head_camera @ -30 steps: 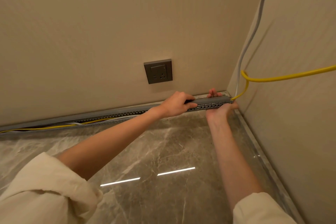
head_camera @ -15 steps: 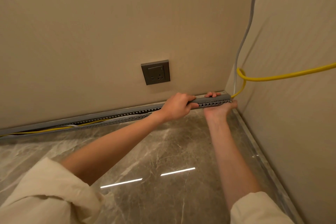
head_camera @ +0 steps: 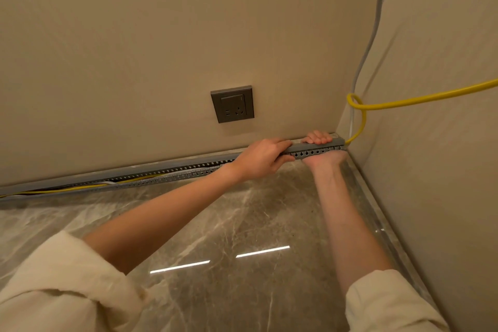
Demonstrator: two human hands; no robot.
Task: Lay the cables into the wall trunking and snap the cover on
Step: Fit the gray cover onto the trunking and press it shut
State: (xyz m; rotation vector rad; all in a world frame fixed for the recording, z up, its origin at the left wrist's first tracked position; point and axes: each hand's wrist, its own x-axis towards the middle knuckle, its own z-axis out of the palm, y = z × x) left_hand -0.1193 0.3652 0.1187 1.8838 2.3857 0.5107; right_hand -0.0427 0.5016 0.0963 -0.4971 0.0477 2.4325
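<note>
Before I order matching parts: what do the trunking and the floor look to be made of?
The trunking looks like matt grey moulded plastic: thin slotted side walls with even punched holes, no metallic shine. The floor looks like polished marble or marble-look tile: grey-brown with pale veins, glossy enough to mirror strip lights. Which of the two cannot be told.

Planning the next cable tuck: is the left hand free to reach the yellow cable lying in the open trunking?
Probably not yet: the left hand grips the cover; released, nothing blocks the yellow cable.
</note>
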